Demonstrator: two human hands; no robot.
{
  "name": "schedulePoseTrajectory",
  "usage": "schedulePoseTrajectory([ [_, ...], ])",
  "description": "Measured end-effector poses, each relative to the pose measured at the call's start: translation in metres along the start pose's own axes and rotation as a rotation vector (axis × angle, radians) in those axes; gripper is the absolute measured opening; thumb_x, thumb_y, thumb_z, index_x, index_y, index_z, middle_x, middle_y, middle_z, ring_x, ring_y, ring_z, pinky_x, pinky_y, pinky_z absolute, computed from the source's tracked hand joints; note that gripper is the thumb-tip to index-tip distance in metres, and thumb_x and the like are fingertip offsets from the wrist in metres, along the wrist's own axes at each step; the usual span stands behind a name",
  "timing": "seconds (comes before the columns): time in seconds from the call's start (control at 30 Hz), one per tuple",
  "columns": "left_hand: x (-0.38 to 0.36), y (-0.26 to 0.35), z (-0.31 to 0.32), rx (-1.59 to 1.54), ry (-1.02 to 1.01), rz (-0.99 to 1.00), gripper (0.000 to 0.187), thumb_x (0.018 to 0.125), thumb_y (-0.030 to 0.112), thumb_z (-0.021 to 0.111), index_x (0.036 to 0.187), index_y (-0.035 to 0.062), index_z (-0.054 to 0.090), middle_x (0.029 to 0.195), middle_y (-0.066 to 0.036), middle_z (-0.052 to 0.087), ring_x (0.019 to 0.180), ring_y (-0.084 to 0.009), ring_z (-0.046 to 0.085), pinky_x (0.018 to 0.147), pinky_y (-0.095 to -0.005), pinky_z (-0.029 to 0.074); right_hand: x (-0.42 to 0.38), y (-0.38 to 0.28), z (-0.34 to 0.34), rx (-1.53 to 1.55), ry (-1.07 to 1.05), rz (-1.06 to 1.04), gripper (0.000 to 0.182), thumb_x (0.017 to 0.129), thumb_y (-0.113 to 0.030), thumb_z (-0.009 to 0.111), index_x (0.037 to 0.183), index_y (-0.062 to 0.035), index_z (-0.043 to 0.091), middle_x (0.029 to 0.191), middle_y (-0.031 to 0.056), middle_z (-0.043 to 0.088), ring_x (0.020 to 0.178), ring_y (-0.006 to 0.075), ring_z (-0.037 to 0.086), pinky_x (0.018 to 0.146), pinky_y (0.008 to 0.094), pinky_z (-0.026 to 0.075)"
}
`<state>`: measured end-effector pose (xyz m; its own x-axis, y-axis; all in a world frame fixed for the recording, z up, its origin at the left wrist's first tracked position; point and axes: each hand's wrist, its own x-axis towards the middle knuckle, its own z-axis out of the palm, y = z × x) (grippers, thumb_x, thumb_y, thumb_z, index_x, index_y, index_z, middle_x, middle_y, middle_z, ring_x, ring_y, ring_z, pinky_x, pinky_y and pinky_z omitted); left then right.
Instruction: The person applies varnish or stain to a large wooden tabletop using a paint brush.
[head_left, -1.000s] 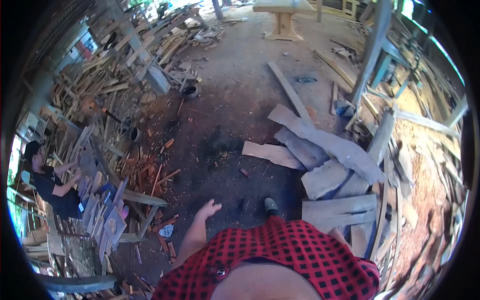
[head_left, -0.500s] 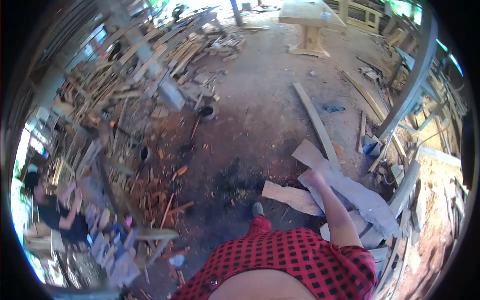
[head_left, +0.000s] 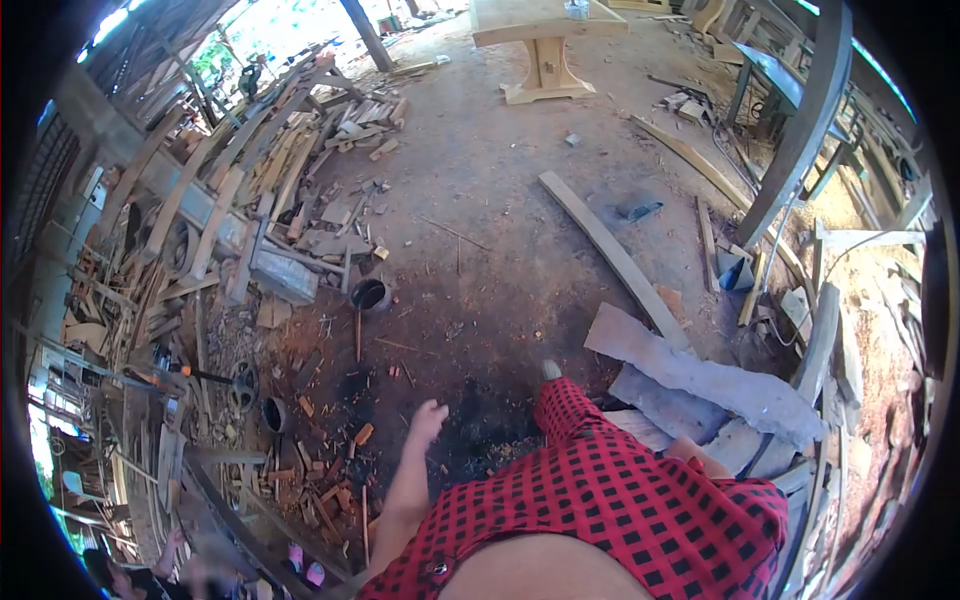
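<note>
My left hand (head_left: 428, 420) is held out low over the dirt floor, its fingers loosely curled with nothing visible in them. It is nearest to wood chips and a dark patch of ground. Of my right hand (head_left: 688, 452) only a bit of skin shows beside the red checkered clothing; its fingers are hidden. Close by that hand, rough-edged wooden slabs (head_left: 715, 385) lie overlapping on the floor. My shoe (head_left: 551, 370) is stepped forward, left of the slabs.
A long plank (head_left: 610, 255) lies ahead, a wooden table (head_left: 548, 28) beyond it. Scrap wood (head_left: 290, 165) is piled on the left, near a dark bucket (head_left: 370, 294). A grey post (head_left: 810, 130) leans at the right. Another person (head_left: 135, 578) is at lower left.
My left hand has swung forward into view. My right arm has drawn back from over the slabs. The view has turned right and the other person sits lower in it.
</note>
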<state>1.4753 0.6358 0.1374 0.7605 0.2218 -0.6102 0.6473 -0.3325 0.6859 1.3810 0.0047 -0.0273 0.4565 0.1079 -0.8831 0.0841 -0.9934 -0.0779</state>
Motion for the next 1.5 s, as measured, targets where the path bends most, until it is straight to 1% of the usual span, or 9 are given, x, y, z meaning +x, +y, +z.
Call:
schedulePoseTrajectory([
  [0.27,0.208,0.138,-0.070,-0.349,0.065,-0.164,0.023,0.088,0.031,0.057,0.107,0.0193,0.054,0.075,0.001,0.052,0.054,-0.0106,0.046,0.040,-0.0236,0.033,0.135,-0.133,-0.333,0.608,0.252,0.004,0.039,0.079,-0.038,0.056,0.090,-0.0024,0.067,0.086,0.0173,0.067,0.078,0.0311,0.066,0.073,0.0383,0.052],
  [0.33,0.233,0.100,-0.084,0.144,-0.033,0.043,0.023,0.085,0.033,0.059,0.081,0.0106,0.057,0.061,-0.002,0.051,0.050,-0.0133,0.048,0.039,-0.0298,0.036,0.194,-0.136,-0.411,0.152,0.398,-0.485,0.036,0.077,-0.035,0.057,0.085,-0.0012,0.066,0.078,0.0159,0.067,0.075,0.0296,0.066,0.072,0.0399,0.052],
  [0.43,0.259,0.044,-0.076,1.158,-0.153,0.469,0.024,0.081,0.026,0.059,0.077,0.0028,0.060,0.066,-0.012,0.059,0.059,-0.0204,0.058,0.054,-0.0396,0.047,0.162,-0.173,-0.579,0.508,0.347,-0.245,0.031,0.077,-0.030,0.056,0.089,-0.0035,0.066,0.074,0.0141,0.066,0.064,0.0270,0.065,0.067,0.0379,0.053],
  [0.53,0.311,0.099,-0.044,0.479,-0.253,-0.211,0.024,0.081,0.026,0.059,0.081,0.0020,0.060,0.071,-0.013,0.059,0.064,-0.0209,0.059,0.058,-0.0392,0.047,0.203,-0.177,-0.677,0.500,0.456,-0.220,0.027,0.076,-0.026,0.056,0.088,-0.0044,0.067,0.071,0.0125,0.066,0.055,0.0249,0.064,0.063,0.0364,0.053],
  [0.9,0.554,0.292,-0.110,0.510,-0.385,0.077,0.029,0.081,0.024,0.060,0.096,-0.0010,0.058,0.092,-0.015,0.062,0.084,-0.0229,0.061,0.073,-0.0375,0.049,0.303,-0.186,-0.780,0.390,0.159,-0.092,0.028,0.075,-0.026,0.057,0.089,-0.0044,0.069,0.080,0.0134,0.068,0.067,0.0257,0.067,0.068,0.0393,0.054],
  [1.1,0.620,0.729,-0.285,0.293,-0.055,0.893,0.052,0.081,0.012,0.061,0.129,0.0037,0.042,0.111,-0.009,0.056,0.094,-0.0197,0.056,0.081,-0.0344,0.047,0.342,-0.158,-0.825,0.669,0.282,0.129,0.028,0.076,-0.025,0.056,0.086,-0.0022,0.069,0.076,0.0127,0.067,0.065,0.0250,0.067,0.064,0.0377,0.055],
  [1.23,0.514,0.985,-0.274,0.391,-0.130,1.523,0.038,0.081,0.035,0.063,0.103,0.0034,0.060,0.101,-0.009,0.060,0.086,-0.0187,0.060,0.075,-0.0286,0.047,0.354,-0.142,-0.925,0.543,0.269,0.105,0.029,0.076,-0.026,0.055,0.083,-0.0008,0.068,0.076,0.0120,0.067,0.064,0.0249,0.066,0.065,0.0386,0.054],
  [1.37,0.497,1.098,-0.218,0.434,-0.208,2.210,0.037,0.080,0.043,0.061,0.099,0.0119,0.060,0.103,-0.010,0.058,0.083,-0.0278,0.060,0.070,-0.0391,0.049,0.404,-0.089,-1.041,0.722,0.230,0.203,0.031,0.075,-0.027,0.059,0.091,-0.0016,0.068,0.091,0.0129,0.067,0.067,0.0269,0.067,0.066,0.0406,0.053],
  [1.5,0.528,1.176,-0.202,0.919,-0.148,2.174,0.062,0.083,0.024,0.061,0.133,0.0269,0.027,0.118,-0.013,0.053,0.090,-0.0300,0.060,0.066,-0.0372,0.055,0.457,-0.009,-1.201,0.673,0.402,0.362,0.027,0.071,-0.021,0.059,0.090,-0.0052,0.070,0.098,0.0156,0.066,0.091,0.0307,0.064,0.079,0.0401,0.051],
])
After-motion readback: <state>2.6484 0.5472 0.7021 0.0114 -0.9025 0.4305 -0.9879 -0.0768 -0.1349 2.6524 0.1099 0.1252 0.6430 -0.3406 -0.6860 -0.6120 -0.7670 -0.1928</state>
